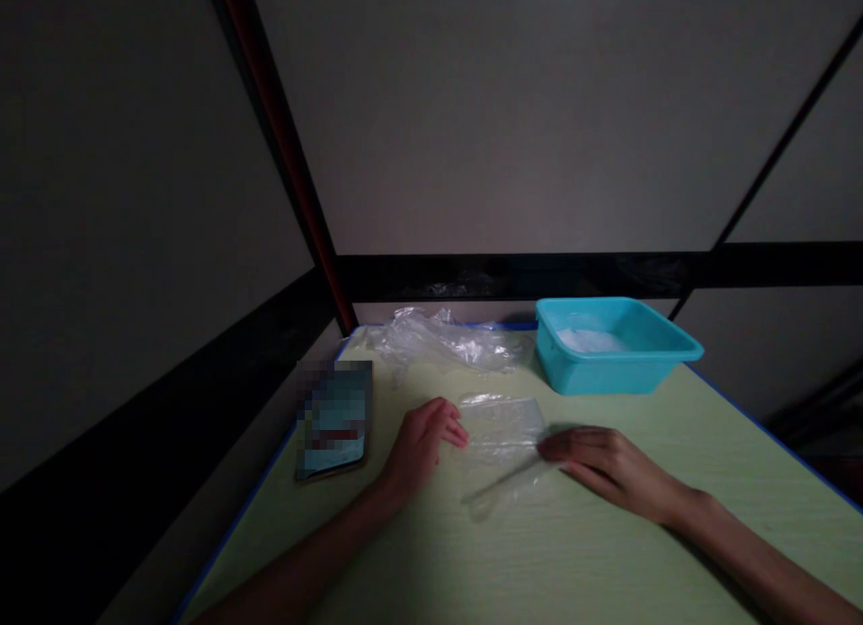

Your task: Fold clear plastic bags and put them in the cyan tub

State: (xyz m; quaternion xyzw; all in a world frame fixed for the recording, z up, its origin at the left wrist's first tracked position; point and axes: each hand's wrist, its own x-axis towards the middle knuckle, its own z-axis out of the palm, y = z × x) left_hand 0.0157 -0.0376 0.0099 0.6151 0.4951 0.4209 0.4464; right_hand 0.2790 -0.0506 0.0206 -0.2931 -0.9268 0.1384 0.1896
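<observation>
A clear plastic bag (502, 423) lies flat on the table between my hands, its lower part lifted and slanting. My right hand (593, 459) pinches the bag's right side, fingers pressed together. At the bag's left edge is my left hand (428, 432), its fingers bent and a little apart, with nothing seen between them. Behind the flat bag, crumpled clear plastic (451, 342) lies along the table's back edge.
A turquoise basin (607, 373) with something white inside stands at the back right. At the left edge rests a phone (337, 423), partly pixelated. The pale green table (526, 571) has a blue edge and meets a wall behind.
</observation>
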